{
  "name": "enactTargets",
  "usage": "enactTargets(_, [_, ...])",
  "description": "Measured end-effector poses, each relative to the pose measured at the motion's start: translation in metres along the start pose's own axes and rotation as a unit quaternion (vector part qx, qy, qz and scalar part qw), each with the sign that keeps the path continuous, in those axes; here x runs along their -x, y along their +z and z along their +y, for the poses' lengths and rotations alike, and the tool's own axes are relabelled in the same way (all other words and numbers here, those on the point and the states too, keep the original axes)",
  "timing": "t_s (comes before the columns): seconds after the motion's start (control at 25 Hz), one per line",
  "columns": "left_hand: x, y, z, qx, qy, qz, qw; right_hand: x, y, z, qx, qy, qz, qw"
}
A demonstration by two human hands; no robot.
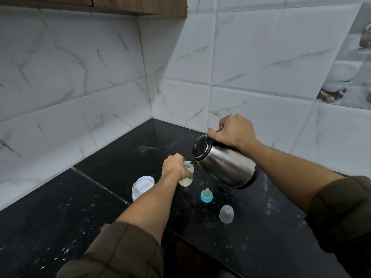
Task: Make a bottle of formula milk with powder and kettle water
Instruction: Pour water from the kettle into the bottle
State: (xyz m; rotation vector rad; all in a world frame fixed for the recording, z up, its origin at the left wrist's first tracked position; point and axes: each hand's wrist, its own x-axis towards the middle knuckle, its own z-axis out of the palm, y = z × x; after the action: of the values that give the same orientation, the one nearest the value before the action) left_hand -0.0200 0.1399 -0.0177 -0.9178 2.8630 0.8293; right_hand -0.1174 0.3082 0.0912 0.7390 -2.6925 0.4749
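Largely hidden, the bottle (185, 181) stands gripped by the left hand (174, 166), kettle (226, 165) handle covered by the gripping right hand (234, 131)

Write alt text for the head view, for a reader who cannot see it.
The right hand tilts a steel kettle, spout at the mouth of a baby bottle gripped by the left hand, on a black counter. A blue-ringed teat, clear cap and jar sit nearby.

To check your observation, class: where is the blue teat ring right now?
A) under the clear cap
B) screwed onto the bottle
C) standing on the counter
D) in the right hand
C: the blue teat ring stands on the counter, apart from the bottle.
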Motion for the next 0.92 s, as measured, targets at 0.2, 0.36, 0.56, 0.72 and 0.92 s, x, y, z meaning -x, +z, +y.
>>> enactTargets(0.2, [-0.0012,0.0007,-0.0004,-0.003,-0.001,-0.004,1.0,-0.0008,0.0013,0.0001,0.003,0.001,-0.002,1.0])
enactTargets(0.36, [-0.0009,0.0021,-0.0013,0.001,-0.003,-0.005,1.0,-0.0006,0.0026,0.0012,0.005,0.001,-0.001,1.0])
enactTargets(0.56, [-0.0005,0.0031,-0.002,0.001,0.0,-0.008,1.0,0.0,0.0045,0.0024,0.005,0.001,-0.001,1.0])
enactTargets(0.72, [-0.0008,0.004,-0.0019,-0.001,0.001,-0.005,1.0,0.0,0.0042,0.0037,0.006,0.002,-0.003,1.0])
enactTargets(0.92, [-0.0026,0.005,-0.0018,0.0,0.004,-0.015,1.0,0.0,0.0047,0.0039,0.008,0.001,-0.003,1.0])
